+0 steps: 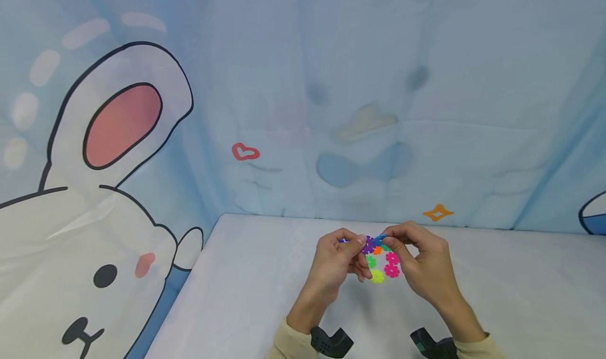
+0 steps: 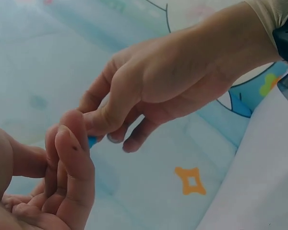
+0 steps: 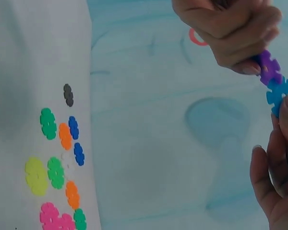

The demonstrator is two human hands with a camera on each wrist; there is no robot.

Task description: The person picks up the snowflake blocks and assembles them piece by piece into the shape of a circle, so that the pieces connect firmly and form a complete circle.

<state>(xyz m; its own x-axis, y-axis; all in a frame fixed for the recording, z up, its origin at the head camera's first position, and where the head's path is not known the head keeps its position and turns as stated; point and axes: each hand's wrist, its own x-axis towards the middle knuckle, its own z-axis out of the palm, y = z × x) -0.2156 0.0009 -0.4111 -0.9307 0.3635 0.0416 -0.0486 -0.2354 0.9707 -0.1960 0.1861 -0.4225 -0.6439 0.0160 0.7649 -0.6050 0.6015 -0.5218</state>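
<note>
In the head view, my left hand (image 1: pixel 333 262) pinches a purple snowflake disc (image 1: pixel 368 246) between thumb and fingertips. My right hand (image 1: pixel 423 259) pinches a blue snowflake disc (image 1: pixel 380 239) just to the right of it. From the right wrist, the notched rims of the purple disc (image 3: pixel 270 68) and blue disc (image 3: pixel 279 91) meet and overlap, held up above the table. The left wrist view shows only a sliver of the blue disc (image 2: pixel 91 141); fingers hide the rest.
Loose snowflake discs lie on the white table (image 1: pixel 246 285) below the hands: yellow (image 3: pixel 36 176), pink (image 3: pixel 50 216), green (image 3: pixel 48 123), orange (image 3: pixel 65 136), dark blue (image 3: pixel 74 127), dark grey (image 3: pixel 68 95) and white. A pale blue printed curtain (image 1: pixel 284 85) hangs behind the table.
</note>
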